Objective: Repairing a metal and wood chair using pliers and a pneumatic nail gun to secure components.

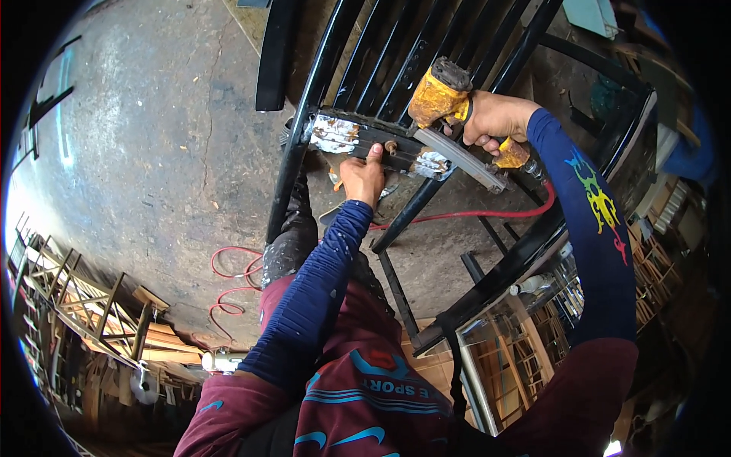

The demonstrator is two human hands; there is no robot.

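A yellow, worn air nail gun (pixel 439 93) with a long grey magazine is in my right hand (pixel 493 118), its fingers wrapped round the handle. The gun's nose end meets the far edge of a short black board (pixel 371 139) with white, flaky patches near both ends. My left hand (pixel 362 177) grips this board at its near edge, thumb on top, close to a round brown knob (pixel 391 147). The board lies across a black slatted frame (pixel 400 65), like a chair's or bench's back. My left fingers are partly hidden beneath the board.
A red air hose (pixel 487 214) runs from the gun behind my left forearm, with loops (pixel 231 286) on the stained concrete floor (pixel 152 145). Black frame legs (pixel 396 289) stand at the right. Wooden pieces (pixel 167 343) are stacked at lower left, with more frames at lower right.
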